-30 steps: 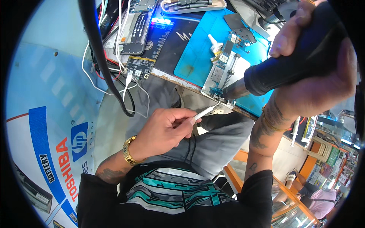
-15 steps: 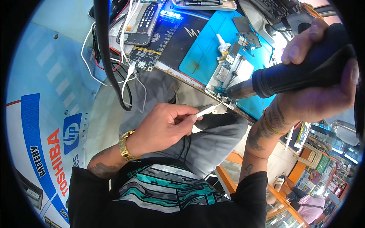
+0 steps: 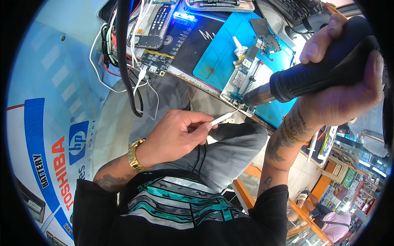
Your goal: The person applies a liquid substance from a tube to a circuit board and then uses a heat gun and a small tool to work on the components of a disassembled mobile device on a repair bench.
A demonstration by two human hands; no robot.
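Note:
In my right hand [image 3: 342,82] is a black hot air gun [image 3: 295,84], fingers wrapped round its thick handle. Its metal nozzle points down-left at the near end of a phone circuit board [image 3: 239,78], which is clamped in a metal board holder [image 3: 251,84]. My left hand [image 3: 176,133] pinches a slim white tool [image 3: 221,119] with a thin curved tip; whether it is a pick or tweezers I cannot tell. That tip reaches the holder's near end, close under the nozzle. The holder sits on a blue repair mat [image 3: 217,57] at the table's front edge.
Beyond the holder are a white tube [image 3: 239,46] and loose dark board pieces [image 3: 266,35]. To the left lie a lit test board [image 3: 156,61], an opened phone [image 3: 154,28] and white cables [image 3: 141,76]. A black hose [image 3: 123,53] hangs in front. A keyboard [image 3: 293,12] is at the back.
The hot air gun has shifted slightly up and left, its nozzle still at the holder's near end. My left hand and the white tool have barely moved.

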